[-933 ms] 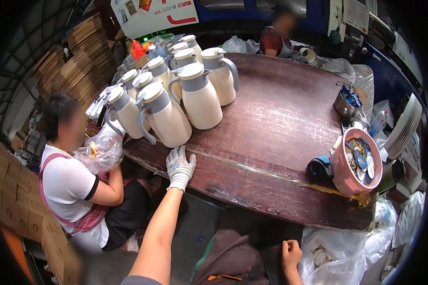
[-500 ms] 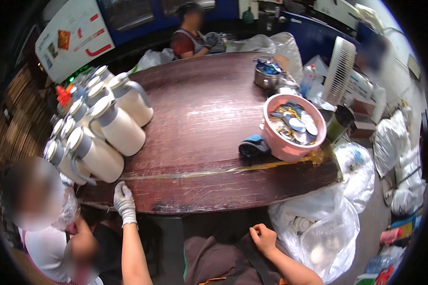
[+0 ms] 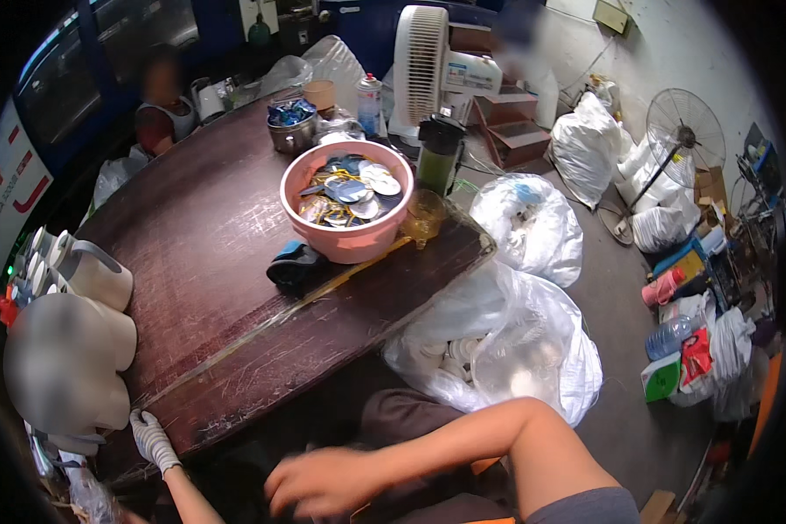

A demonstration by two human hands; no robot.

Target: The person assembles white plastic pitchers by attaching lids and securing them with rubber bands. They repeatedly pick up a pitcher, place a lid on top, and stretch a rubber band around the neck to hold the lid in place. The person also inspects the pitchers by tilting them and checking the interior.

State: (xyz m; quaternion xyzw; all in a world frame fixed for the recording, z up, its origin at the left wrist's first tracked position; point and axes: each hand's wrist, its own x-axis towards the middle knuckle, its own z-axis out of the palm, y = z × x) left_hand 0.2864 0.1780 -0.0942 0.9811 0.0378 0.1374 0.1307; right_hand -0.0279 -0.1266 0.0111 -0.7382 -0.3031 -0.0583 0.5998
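My left hand [image 3: 154,444], in a white knitted glove, rests on the near edge of the dark red-brown table [image 3: 227,288]. Its fingers reach forward with nothing seen in them, close to the cream insulated jugs [image 3: 103,272] with grey handles. Bare and blurred by motion, my right hand [image 3: 321,482] hangs over my lap, short of the table edge. Its fingers are smeared, and nothing can be made out in them. On the table stands a pink tub [image 3: 349,236] full of round white and dark discs with yellow strips. Beside the tub lies a black-and-blue roll-like object [image 3: 297,266].
An open clear bag [image 3: 541,349] of white round parts sits right of my lap, another white bag [image 3: 525,229] behind it. A metal pot [image 3: 295,135], spray can [image 3: 369,103], white fan [image 3: 421,70] and green flask [image 3: 436,157] stand beyond the tub. Two people are nearby.
My view has swung to the right, so the jugs and tub sit farther left. My right hand has moved left across my lap. The gloved left hand stays at the table edge.
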